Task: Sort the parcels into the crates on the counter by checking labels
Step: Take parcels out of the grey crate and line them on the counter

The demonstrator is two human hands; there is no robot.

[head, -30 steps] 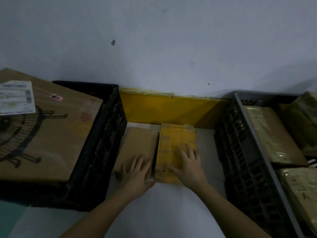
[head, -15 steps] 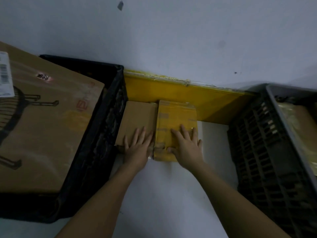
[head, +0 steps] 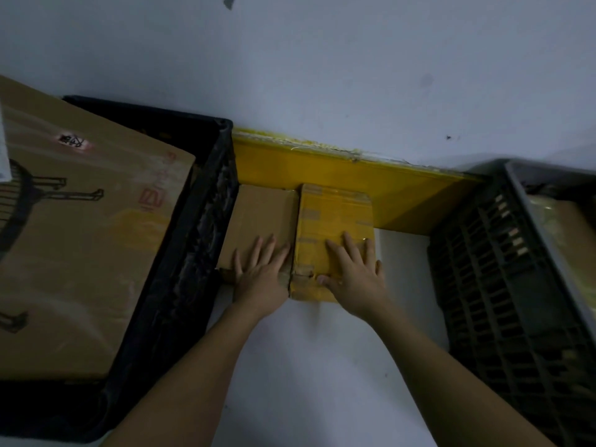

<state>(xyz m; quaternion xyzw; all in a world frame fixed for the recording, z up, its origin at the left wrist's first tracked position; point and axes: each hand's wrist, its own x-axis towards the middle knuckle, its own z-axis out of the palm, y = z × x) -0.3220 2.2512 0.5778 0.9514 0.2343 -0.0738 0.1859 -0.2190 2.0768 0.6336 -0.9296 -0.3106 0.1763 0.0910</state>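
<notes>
Two parcels lie side by side on the white counter [head: 322,366], between two crates, their far ends against a yellow strip [head: 403,201] at the foot of the wall [head: 322,75].

Brown parcel [head: 258,214]: plain cardboard, on the left, close beside the black crate [head: 180,269]. The left hand [head: 261,272] rests flat on its near end, fingers [head: 254,250] straight and spread, gripping nothing.

Yellow parcel [head: 335,217]: wrapped in glossy yellow tape, on the right, touching the brown one along their long edges. The right hand [head: 351,272] lies flat on its near right part, fingers straight and slightly spread, thumb out to the left near the torn near edge; it grips nothing either. No label shows on the upper face of either parcel (light is dim).

Black crate, far left: filled by a large box [head: 80,253] lying tilted across its top, with dark line printing, faint red lettering and a small sticker. A white sheet [head: 4,150] shows at the left edge of the frame, on the box.

Grey crate [head: 516,285], right: slotted wall faces the parcels, well apart from the yellow one, with bare counter between. A wrapped parcel [head: 567,227] lies inside it, only partly in view.

Both forearms reach in from the near edge.
</notes>
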